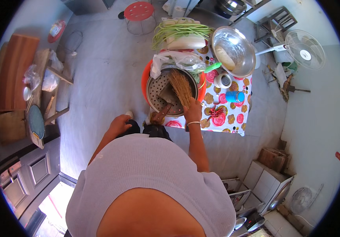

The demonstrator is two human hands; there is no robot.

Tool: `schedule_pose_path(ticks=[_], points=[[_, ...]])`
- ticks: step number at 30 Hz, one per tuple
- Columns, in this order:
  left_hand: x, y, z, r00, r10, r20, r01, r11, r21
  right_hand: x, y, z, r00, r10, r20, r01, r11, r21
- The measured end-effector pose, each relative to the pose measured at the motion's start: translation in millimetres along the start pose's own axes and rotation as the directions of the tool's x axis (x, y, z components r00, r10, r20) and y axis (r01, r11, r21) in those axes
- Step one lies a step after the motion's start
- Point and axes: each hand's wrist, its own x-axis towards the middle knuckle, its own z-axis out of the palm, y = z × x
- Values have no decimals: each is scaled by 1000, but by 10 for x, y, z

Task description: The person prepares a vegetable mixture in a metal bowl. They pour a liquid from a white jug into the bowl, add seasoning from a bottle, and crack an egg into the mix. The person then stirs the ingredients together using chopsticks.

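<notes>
My right hand [192,111] is closed around a straw brush [181,85], whose bristles fan out over a perforated metal steamer tray [154,87]. A cleaver [167,94] lies across that tray, its wooden handle [161,113] sticking out toward me over the near rim. Under the tray shows the rim of an orange basin [144,81], and a clear plastic bag [174,59] is draped along its far side. Down by my thigh hangs my left hand [119,125], its fingers loosely apart and holding nothing.
A flowered cloth [231,118] covers the table, bearing dried red chillies [216,113], a blue-lidded jar [235,96], a white jar [222,81], a metal bowl with dough [245,49], and long green beans [181,29]. A red stool [139,12] and a fan [305,49] stand beyond.
</notes>
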Motion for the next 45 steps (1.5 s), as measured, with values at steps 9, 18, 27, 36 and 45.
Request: schedule_pose_path(ticks=[9,18,27,36,45], points=[[1368,102,762,900,430,72,-418,897,-141,-267,466,-935,894,219,-392,-379,837,-394],[1625,-739,72,871,452,194,-468,882,48,-1020,-326,-378,778,99,-621,-154,987,-36],[1832,-605,-73,827,561,16,-562,827,33,-1698,-141,562,964,133,-230,-148,988,-48],[524,-1416,178,967,253,-32,-252,967,33,-1400,171,1116,962,-113,250,102,993,57],[-794,-2340,417,983,-181,-23,180,982,-66,-1288,-149,1226,932,-235,275,214,971,101]])
